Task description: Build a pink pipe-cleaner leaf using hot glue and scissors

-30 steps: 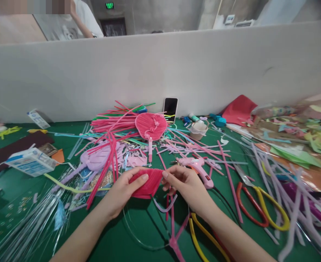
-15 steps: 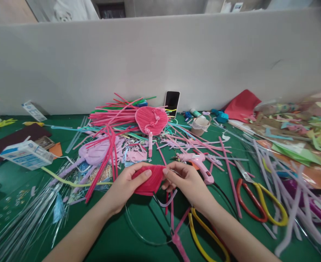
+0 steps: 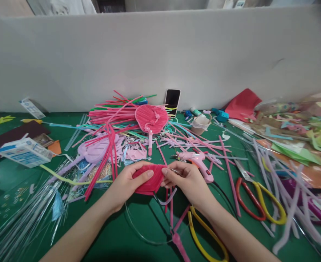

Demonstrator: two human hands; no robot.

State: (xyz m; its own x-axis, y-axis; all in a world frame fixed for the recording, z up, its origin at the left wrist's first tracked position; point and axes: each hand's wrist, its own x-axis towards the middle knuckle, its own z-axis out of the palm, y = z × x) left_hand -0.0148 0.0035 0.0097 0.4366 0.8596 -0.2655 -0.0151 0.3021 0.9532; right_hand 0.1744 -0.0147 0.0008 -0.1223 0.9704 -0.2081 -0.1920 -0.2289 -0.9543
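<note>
We held the pink ribbed piece low over the green surface, in the middle of the view and just in front of us. Its long axis ran left to right between the two hands. The left hand cupped it from below with the thumb laid flat on top. The fingers of the right hand pinched its right tip. Both hands touched it, and the left covered more of it.

Under the hands lay one thin wire hoop and a few loose pink stems. Just beyond the right hand lay one pink glue gun. We counted two pairs of scissors, a red-and-yellow pair to the right and a yellow-handled pair near the right forearm.

Farther back were two finished fans, one pink heart-shaped fan and one lilac fan. One phone leaned on the grey wall, and one small cup stood near it. One white-and-blue box sat well apart to the left.
</note>
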